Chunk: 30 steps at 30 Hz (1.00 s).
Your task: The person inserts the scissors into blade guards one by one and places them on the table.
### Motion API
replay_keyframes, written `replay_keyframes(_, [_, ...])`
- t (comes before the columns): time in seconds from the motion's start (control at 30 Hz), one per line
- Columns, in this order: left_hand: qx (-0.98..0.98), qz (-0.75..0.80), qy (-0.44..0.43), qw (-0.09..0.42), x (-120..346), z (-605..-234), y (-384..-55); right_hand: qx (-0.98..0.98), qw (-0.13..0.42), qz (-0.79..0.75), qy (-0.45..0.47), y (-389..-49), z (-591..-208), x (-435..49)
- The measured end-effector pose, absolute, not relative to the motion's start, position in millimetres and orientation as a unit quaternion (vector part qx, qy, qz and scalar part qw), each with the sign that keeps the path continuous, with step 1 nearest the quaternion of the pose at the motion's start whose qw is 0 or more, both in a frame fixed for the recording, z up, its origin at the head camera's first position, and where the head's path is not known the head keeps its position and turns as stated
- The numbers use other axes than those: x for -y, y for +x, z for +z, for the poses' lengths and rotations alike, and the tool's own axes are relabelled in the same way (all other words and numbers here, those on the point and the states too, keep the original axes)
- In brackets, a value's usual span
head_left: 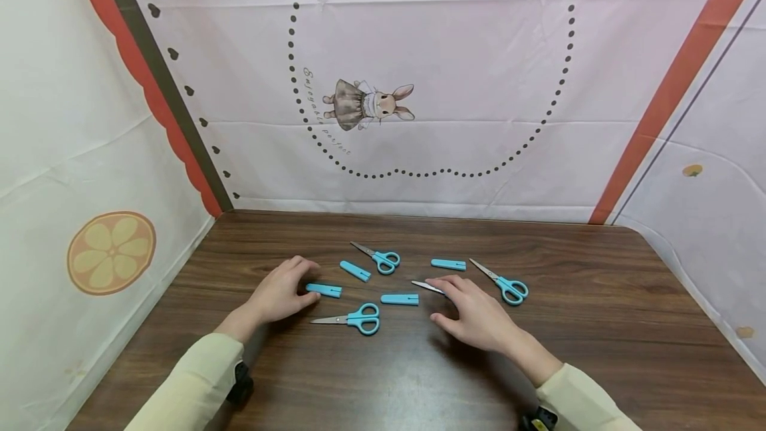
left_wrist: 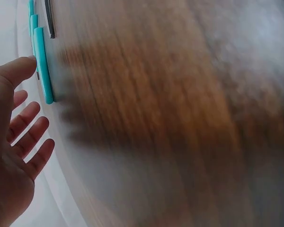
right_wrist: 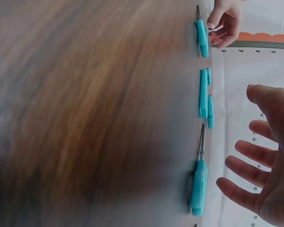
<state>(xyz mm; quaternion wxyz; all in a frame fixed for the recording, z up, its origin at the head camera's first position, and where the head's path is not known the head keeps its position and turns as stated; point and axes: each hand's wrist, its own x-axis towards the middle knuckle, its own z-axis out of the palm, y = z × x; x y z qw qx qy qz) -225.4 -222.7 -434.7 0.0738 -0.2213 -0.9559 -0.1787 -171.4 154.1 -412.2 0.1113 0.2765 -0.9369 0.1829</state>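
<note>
My left hand is beside a blue scissor cap, fingers spread loosely; in the left wrist view the thumb is near that cap. Below lies a pair of blue-handled scissors, blades to the left. My right hand hovers over another pair of scissors; the head view shows only its blades, the handles being hidden. Seen from the right wrist, the fingers are apart and hold nothing, with those scissors beside them. Another cap lies between the hands.
Farther back are scissors beside a cap. Another cap and scissors lie beyond the right hand. The brown wooden table meets a printed cloth backdrop at its far edge.
</note>
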Motion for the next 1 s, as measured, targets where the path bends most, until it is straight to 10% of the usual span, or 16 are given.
replay_keyframes(1.0, [0.949,-0.248,-0.188,0.048,221.6,-443.7,-235.0,0.927,0.07,0.253,0.267,-172.6,-419.1,-111.7])
